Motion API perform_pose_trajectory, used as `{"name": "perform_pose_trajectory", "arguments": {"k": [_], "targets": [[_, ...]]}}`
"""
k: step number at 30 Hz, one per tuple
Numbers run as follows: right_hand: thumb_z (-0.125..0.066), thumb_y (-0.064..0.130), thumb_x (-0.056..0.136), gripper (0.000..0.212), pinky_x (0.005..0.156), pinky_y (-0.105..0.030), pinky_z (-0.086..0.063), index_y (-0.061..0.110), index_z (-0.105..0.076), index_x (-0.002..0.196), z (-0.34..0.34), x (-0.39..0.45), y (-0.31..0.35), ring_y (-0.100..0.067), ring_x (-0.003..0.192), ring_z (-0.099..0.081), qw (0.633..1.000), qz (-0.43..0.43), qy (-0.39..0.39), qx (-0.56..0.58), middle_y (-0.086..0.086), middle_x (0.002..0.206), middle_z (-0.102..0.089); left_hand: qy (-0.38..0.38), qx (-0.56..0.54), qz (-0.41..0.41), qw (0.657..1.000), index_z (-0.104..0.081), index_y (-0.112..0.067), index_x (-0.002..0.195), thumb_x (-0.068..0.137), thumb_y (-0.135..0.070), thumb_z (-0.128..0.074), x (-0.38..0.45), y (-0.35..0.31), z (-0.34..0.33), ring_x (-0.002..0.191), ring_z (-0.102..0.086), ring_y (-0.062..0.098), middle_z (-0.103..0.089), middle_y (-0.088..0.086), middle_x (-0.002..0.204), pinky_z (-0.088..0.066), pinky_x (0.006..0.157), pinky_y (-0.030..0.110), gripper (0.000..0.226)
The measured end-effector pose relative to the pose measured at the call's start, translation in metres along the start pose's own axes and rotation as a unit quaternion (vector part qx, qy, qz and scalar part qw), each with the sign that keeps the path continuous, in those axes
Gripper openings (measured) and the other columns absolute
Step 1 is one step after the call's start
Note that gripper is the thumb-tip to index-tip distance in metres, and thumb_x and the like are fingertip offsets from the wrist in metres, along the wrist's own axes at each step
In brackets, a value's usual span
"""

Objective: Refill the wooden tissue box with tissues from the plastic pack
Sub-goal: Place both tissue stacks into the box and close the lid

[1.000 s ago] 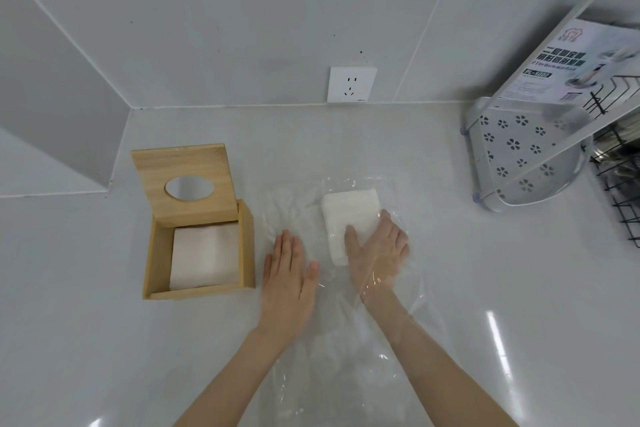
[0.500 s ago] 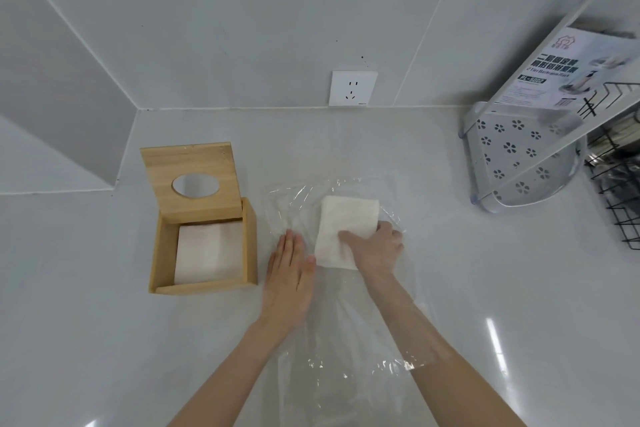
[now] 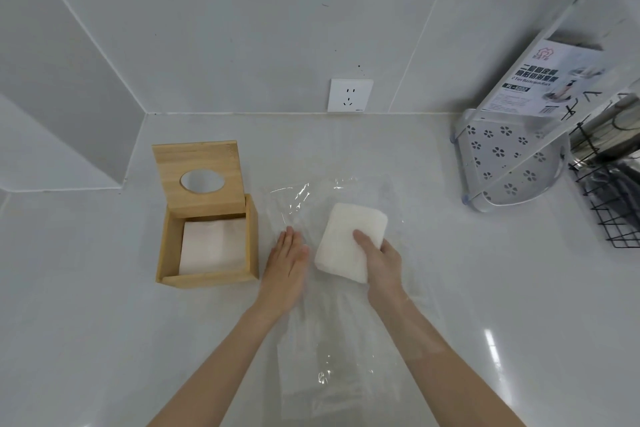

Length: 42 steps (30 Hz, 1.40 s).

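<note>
A wooden tissue box (image 3: 252, 239) stands open on the white counter, its lid with an oval hole tipped up at the back. White tissues (image 3: 211, 246) lie inside it. To its right lies a clear plastic pack (image 3: 322, 357), flattened on the counter. My right hand (image 3: 381, 263) grips a white stack of tissues (image 3: 346, 239), thumb on top, tilted and lifted clear of the plastic. My left hand (image 3: 287, 260) lies flat on the plastic pack's left edge, fingers straight.
A white perforated corner shelf (image 3: 509, 163) with a printed card leans at the right. A black wire rack (image 3: 609, 204) sits at the far right edge. A wall socket (image 3: 349, 95) is above the counter's back edge.
My right hand has closed on the tissue stack and drawn it out of the plastic, raising and tilting it. My left hand stays flat on the pack.
</note>
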State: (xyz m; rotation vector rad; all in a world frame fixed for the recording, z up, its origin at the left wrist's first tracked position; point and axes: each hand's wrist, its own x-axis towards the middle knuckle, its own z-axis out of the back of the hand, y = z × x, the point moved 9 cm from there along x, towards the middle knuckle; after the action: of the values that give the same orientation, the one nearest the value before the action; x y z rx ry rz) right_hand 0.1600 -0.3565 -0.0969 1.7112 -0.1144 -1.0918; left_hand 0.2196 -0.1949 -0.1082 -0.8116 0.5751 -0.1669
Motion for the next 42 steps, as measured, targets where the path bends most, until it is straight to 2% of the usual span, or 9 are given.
{"name": "perform_pose_trajectory", "arguments": {"k": [3,9,14,19,22,27,31,38,42], "targets": [[-0.067,0.016,0.081,0.003,0.074,-0.036,-0.054,0.015,-0.064,0.081,0.008,-0.007,-0.013,-0.023,0.082,-0.064,1.000,-0.016,0.021,0.005,-0.005,0.087,-0.068,0.012,0.033,0.000,0.999,-0.010,-0.008,0.144,0.100,-0.028,-0.017,-0.003,-0.003,0.003,0.144,0.004,0.013,0.000,0.006,0.157,0.004,0.115,0.028,0.050],[-0.068,0.012,0.080,0.019,0.086,-0.046,-0.051,0.003,-0.065,0.096,0.017,-0.014,-0.034,-0.033,0.095,-0.064,0.999,-0.040,0.014,-0.015,-0.019,0.104,-0.068,-0.040,0.127,-0.067,0.989,-0.009,-0.012,0.145,0.085,-0.054,0.000,-0.042,-0.021,0.010,0.143,0.006,0.010,0.001,0.001,0.157,0.004,0.117,0.032,0.074],[-0.068,0.011,0.081,0.025,0.088,-0.048,-0.050,0.002,-0.062,0.103,0.019,-0.015,-0.039,-0.030,0.095,-0.063,0.999,-0.048,0.016,-0.002,-0.018,0.108,-0.066,0.001,0.054,-0.044,0.998,-0.007,-0.013,0.145,0.098,-0.035,-0.018,-0.091,-0.005,-0.015,0.134,0.005,-0.004,0.000,-0.003,0.156,0.005,0.114,0.021,0.052],[-0.067,0.015,0.081,0.015,0.078,-0.040,-0.054,0.009,-0.065,0.095,0.022,-0.030,-0.049,-0.028,0.090,-0.065,0.995,-0.065,0.067,-0.036,-0.012,0.100,-0.068,0.030,0.101,-0.020,0.994,-0.005,-0.012,0.145,0.099,-0.033,-0.014,-0.091,0.018,-0.029,0.143,0.005,0.008,0.001,0.001,0.157,0.005,0.115,0.027,0.052],[-0.067,0.017,0.082,0.028,0.081,-0.042,-0.055,0.003,-0.064,0.105,0.029,-0.048,-0.063,-0.028,0.094,-0.067,0.986,-0.087,0.125,-0.065,-0.012,0.101,-0.070,0.022,0.129,-0.022,0.991,-0.009,-0.011,0.145,0.099,-0.029,-0.014,-0.084,0.020,-0.027,0.144,0.003,0.011,-0.002,0.004,0.157,0.000,0.117,0.031,0.049],[-0.065,0.016,0.084,0.012,0.059,-0.026,-0.056,0.012,-0.065,0.095,0.048,-0.083,-0.077,-0.015,0.077,-0.070,0.962,-0.119,0.201,-0.141,-0.003,0.090,-0.072,0.029,0.141,-0.018,0.989,-0.010,-0.008,0.145,0.100,-0.026,-0.016,-0.080,0.018,-0.026,0.144,0.003,0.015,-0.001,0.006,0.157,0.000,0.116,0.032,0.049],[-0.068,0.017,0.081,0.011,0.063,-0.026,-0.057,0.011,-0.068,0.090,0.065,-0.102,-0.077,-0.016,0.078,-0.071,0.938,-0.151,0.228,-0.212,-0.005,0.090,-0.074,0.032,0.156,-0.039,0.986,-0.013,-0.006,0.144,0.100,-0.028,-0.019,-0.079,0.018,-0.027,0.144,0.001,0.019,-0.003,0.009,0.157,0.000,0.116,0.034,0.050],[-0.073,0.026,0.067,0.037,0.066,-0.027,-0.056,0.006,-0.068,0.099,0.077,-0.142,-0.026,-0.021,0.084,-0.071,0.860,-0.190,0.328,-0.340,-0.008,0.095,-0.075,0.051,0.235,-0.046,0.969,-0.011,-0.006,0.145,0.098,-0.033,-0.007,-0.073,0.027,-0.032,0.144,0.005,0.019,0.002,0.011,0.157,-0.003,0.118,0.036,0.054],[-0.068,0.021,0.067,0.026,0.058,-0.023,-0.056,0.008,-0.071,0.090,0.054,-0.163,0.028,-0.018,0.074,-0.071,0.853,-0.123,0.389,-0.325,-0.006,0.086,-0.075,0.037,0.157,-0.066,0.985,-0.028,-0.005,0.140,0.098,-0.031,-0.021,-0.075,0.018,-0.018,0.143,-0.014,0.016,-0.023,0.007,0.153,-0.012,0.116,0.039,0.050]]}}
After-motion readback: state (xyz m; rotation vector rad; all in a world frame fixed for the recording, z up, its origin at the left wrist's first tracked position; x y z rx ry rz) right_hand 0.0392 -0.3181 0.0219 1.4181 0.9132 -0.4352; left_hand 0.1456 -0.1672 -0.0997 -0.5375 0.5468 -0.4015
